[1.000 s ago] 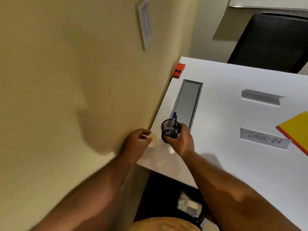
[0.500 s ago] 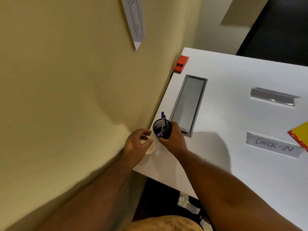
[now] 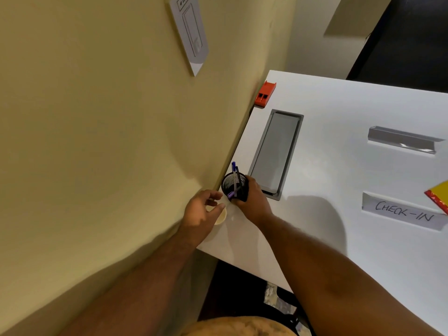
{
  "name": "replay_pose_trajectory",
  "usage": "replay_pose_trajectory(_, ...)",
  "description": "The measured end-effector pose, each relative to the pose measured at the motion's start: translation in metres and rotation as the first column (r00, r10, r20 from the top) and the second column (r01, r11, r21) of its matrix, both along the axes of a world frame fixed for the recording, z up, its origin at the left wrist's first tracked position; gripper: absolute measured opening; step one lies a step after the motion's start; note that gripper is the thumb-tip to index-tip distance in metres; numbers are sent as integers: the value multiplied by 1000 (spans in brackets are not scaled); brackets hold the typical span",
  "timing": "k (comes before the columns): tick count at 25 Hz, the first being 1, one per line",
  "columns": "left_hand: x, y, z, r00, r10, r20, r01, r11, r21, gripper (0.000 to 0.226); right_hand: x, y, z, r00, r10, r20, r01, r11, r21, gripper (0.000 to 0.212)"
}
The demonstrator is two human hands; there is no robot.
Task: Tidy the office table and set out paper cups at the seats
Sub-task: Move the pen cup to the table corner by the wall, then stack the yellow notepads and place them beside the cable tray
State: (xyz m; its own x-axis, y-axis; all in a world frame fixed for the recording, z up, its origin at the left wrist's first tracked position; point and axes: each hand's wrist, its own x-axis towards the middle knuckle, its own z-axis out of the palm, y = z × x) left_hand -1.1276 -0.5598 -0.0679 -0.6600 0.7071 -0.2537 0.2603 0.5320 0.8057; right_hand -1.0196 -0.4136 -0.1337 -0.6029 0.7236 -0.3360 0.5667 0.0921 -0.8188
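A pale paper cup (image 3: 221,215) stands at the near left corner of the white table (image 3: 339,180), close to the yellow wall. My left hand (image 3: 201,214) curls over its rim and grips it, hiding most of the cup. Just beyond it, my right hand (image 3: 253,200) is wrapped around a black mesh pen holder (image 3: 234,186) with blue and dark pens (image 3: 234,175) sticking out. The holder sits by the table's left edge, against the wall.
A grey cable hatch (image 3: 276,151) is set into the table beyond the holder. An orange stapler-like object (image 3: 265,94) lies at the wall edge. Two folded name signs, one blank (image 3: 402,139) and one reading CHECK-IN (image 3: 404,212), and a yellow-red folder (image 3: 440,195) lie to the right.
My right hand has carried the pen holder a little left toward the wall. The left hand stays closed on the paper cup. The head camera has tilted downward.
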Motion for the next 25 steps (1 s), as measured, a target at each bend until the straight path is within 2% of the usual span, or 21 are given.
replay_pose_trajectory(5, -2, -11, 0, 1000, -17, -14, 16, 1000, -10, 25, -9, 2, 3, 998, 55, 18, -55, 998, -38, 82)
replay_pose_trajectory(9, -3, -14, 0, 999, -6, -36, 5, 1000, -8, 23, -14, 2, 2, 996, 82, 47, -81, 997, -21, 68)
replay_pose_trajectory(15, -2, -7, 5, 996, 46, -80, -46, 999, -3, 22, 0, 4, 3, 989, 68, 134, -62, 997, -47, 88)
replay_pose_trajectory(19, 5, -7, 13, 989, 27, -145, -34, 998, -45, 21, 20, -3, 10, 992, 24, 127, -23, 1000, -13, 81)
replay_pose_trajectory(25, 14, -26, 21, 994, -6, -112, -4, 996, -92, 24, 66, -31, 17, 983, 8, 184, -12, 1000, 21, 75)
